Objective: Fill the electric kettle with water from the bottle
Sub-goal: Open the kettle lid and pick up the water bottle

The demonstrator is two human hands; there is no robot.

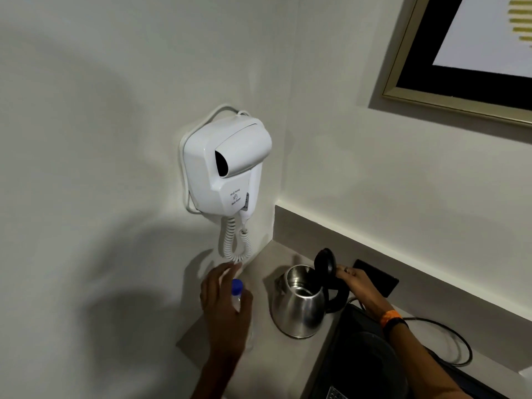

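Note:
A steel electric kettle point(299, 311) stands on the beige counter point(267, 263), its black lid point(325, 262) tipped up and the inside showing. My right hand point(355, 282) reaches in from the right, fingertips on the lid's rim, holding it upright above the black handle point(341, 298). Left of the kettle stands a clear water bottle with a blue cap point(236, 285). My left hand point(223, 309) is in front of the bottle with fingers spread, thumb to the right of its neck and fingers to the left. The hand hides most of the bottle's body.
A white hair dryer point(230, 168) hangs on the wall, its coiled cord point(234, 244) dangling just above the bottle. A black tray point(362, 358) lies right of the kettle, a black cable point(456, 341) loops behind it. A dark flat object point(380, 279) lies behind my right hand.

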